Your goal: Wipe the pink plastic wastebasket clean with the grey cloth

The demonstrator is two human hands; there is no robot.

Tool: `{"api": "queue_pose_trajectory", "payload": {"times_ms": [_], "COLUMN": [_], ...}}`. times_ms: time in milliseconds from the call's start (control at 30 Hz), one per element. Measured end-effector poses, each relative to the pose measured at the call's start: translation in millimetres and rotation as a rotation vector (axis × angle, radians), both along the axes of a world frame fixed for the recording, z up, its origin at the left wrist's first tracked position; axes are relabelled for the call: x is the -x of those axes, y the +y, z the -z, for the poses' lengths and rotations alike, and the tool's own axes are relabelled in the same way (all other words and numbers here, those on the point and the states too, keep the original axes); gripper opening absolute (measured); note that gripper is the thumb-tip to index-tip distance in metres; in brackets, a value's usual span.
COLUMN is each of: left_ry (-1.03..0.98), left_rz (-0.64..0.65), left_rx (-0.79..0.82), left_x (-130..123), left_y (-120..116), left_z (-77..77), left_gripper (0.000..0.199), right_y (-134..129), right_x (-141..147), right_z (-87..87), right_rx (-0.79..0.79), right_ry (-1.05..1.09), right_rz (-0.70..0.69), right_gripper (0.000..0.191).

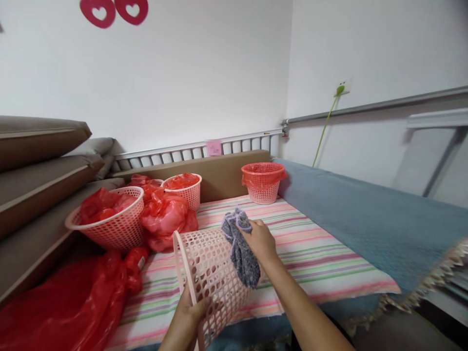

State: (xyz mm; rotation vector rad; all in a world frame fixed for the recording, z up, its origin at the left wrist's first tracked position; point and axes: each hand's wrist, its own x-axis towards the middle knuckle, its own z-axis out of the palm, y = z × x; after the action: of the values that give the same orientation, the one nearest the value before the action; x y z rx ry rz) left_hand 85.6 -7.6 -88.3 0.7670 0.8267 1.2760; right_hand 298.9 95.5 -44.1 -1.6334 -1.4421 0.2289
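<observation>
A pale pink plastic basket (215, 263) with a lattice of holes lies tipped on its side, its mouth facing left. My left hand (192, 312) grips it by the rim, thumb on the outer wall. A grey cloth with lilac edging (243, 253), perhaps a sock or glove, hangs from my right hand (260, 240), whose fingers are closed on it. The cloth rests against or just in front of the basket's outer side; contact is hard to make out. Beneath lies a striped cloth (314, 258) in pink, green and white.
Baskets with red bags (109, 217) stand at the left, with a red bag (168, 217) between them. Another red bag (73, 302) spreads at front left. A red-lined basket (263, 181) stands at the back. Stacked cushions (44, 180) border the left, a blue cover (365, 214) the right.
</observation>
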Motion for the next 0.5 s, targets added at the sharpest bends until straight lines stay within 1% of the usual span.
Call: {"api": "queue_pose_trajectory", "payload": {"times_ms": [33,67,167,200,233,267,300,333,400,467,500], "left_ry": [0.013,0.023,0.023,0.018,0.016,0.016,0.016,0.017,0.026,0.04,0.046], "left_rz": [-0.004,-0.006,-0.004,-0.008,-0.015,-0.023,-0.029,-0.03,-0.027,-0.024,-0.023], "left_rx": [-0.006,-0.008,-0.01,-0.008,-0.007,-0.007,-0.008,-0.011,-0.019,-0.02,-0.019], "left_x": [0.5,0.9,1.2,1.1,0.9,0.7,0.5,0.3,0.0,-0.4,-0.7], "left_y": [0.2,0.4,1.0,1.3,1.5,1.6,1.7,1.7,1.5,1.3,1.3], "left_z": [1.0,2.1,4.2,4.4,4.6,4.6,4.7,4.8,5.1,5.4,5.5], "left_gripper": [0.107,0.106,0.107,0.109,0.111,0.112,0.112,0.111,0.106,0.102,0.101], "right_y": [-1.9,-4.4,-12.3,-13.5,-13.3,-11.5,-8.3,-3.9,6.0,12.3,12.6], "right_x": [-1.0,-0.2,10.2,15.1,20.0,24.4,27.7,29.7,29.2,23.6,20.0], "right_z": [-2.3,-5.6,-18.2,-21.6,-23.5,-23.7,-21.8,-18.2,-7.7,2.7,6.4], "right_rx": [0.006,0.013,0.092,0.13,0.157,0.165,0.152,0.13,0.061,-0.042,-0.106], "right_ry": [0.157,0.354,0.977,1.115,1.197,1.218,1.177,1.078,0.768,0.439,0.313], "right_rz": [-0.053,-0.137,-0.472,-0.561,-0.626,-0.66,-0.658,-0.615,-0.426,-0.19,-0.096], "right_gripper": [0.028,0.03,0.044,0.048,0.05,0.05,0.048,0.045,0.041,0.047,0.051]}}
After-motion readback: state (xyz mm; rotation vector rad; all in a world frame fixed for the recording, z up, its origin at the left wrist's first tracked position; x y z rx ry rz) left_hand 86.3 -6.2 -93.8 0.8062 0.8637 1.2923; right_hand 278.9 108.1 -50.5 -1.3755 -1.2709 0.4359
